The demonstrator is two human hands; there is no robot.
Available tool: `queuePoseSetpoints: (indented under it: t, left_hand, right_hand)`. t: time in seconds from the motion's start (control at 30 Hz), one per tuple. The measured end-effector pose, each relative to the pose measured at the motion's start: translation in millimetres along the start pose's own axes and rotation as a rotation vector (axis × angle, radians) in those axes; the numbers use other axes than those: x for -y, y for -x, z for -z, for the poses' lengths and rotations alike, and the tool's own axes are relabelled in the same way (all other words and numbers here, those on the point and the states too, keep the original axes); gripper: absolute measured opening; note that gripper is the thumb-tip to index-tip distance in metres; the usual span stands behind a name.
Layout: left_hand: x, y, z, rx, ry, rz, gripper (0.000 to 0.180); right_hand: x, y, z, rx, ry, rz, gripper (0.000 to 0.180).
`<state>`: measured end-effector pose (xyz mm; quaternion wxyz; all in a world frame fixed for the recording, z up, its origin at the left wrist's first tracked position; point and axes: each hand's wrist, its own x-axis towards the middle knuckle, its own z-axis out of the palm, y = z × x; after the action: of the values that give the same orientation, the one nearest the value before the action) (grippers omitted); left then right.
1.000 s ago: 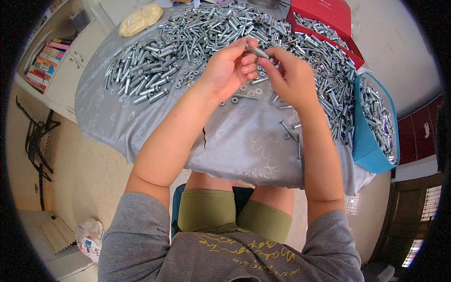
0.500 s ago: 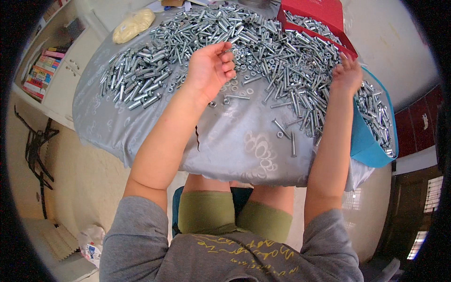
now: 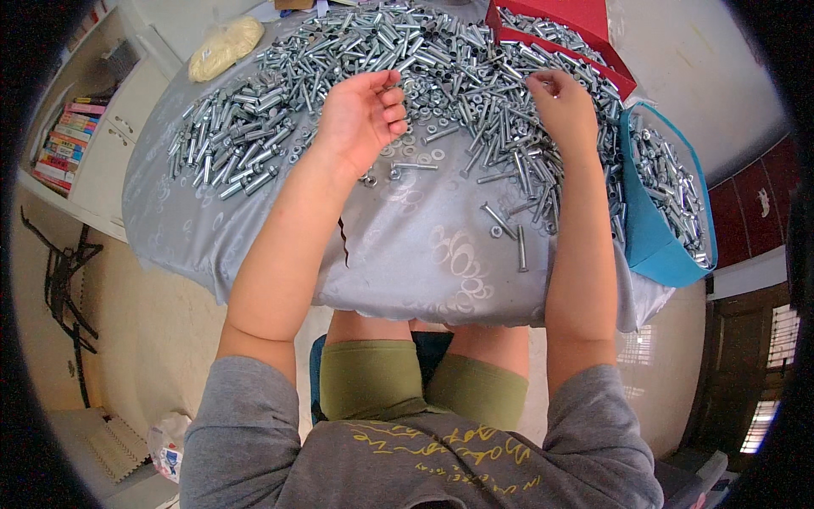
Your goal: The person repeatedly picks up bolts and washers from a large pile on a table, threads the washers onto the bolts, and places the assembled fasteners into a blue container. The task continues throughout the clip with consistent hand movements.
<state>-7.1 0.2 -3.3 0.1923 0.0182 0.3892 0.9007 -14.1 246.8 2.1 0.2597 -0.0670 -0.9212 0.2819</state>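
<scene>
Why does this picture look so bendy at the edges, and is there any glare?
In the head view, the wide fisheye lens bends the outer room and leaves black corners; in the head view, the door panes at right are glaringly bright; also in the head view, the bolts glint and the grey tablecloth has a soft sheen.

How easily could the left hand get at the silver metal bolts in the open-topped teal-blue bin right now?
Probably not easily: the bare right forearm lies across the direct path between the left hand and the teal-blue bin.
</scene>
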Motion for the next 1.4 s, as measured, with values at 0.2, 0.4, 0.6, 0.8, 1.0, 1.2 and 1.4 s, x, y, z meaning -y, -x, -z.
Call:
queuePoseSetpoints:
  t: [0.2,0.4,0.6,0.8,1.0,1.2,1.4]
  left_hand:
    - [-0.3,1.6,-0.7,0.002,-0.008,-0.011,0.012]
    - [-0.6,2.2,-2.5,0.016,-0.008,-0.016,0.012]
    - [-2.8,2.7,1.1,0.024,-0.004,-0.027,0.012]
    - [-5.0,1.6,-0.7,0.012,0.004,-0.03,0.012]
    - [-5.3,-1.4,3.5,-0.014,0.017,-0.047,0.012]
    - [-6.0,0.7,5.0,-0.033,-0.01,-0.117,0.013]
    - [-3.0,4.2,1.6,-0.004,-0.02,-0.104,0.014]
  right_hand:
    - [-0.6,1.9,-6.2,0.121,0.089,0.031,0.028]
    - [-1.9,8.2,-17.7,0.049,0.097,0.339,0.029]
    - [21.2,13.5,-4.6,-0.049,0.132,0.099,0.018]
    - [16.6,1.8,18.8,-0.527,-0.341,0.36,0.01]
    - [20.9,-4.0,42.1,-0.484,-0.394,0.333,0.012]
    - [57.4,-7.6,19.4,-0.021,0.106,0.476,0.013]
    - [62.7,-26.2,-38.0,0.201,0.339,0.474,0.02]
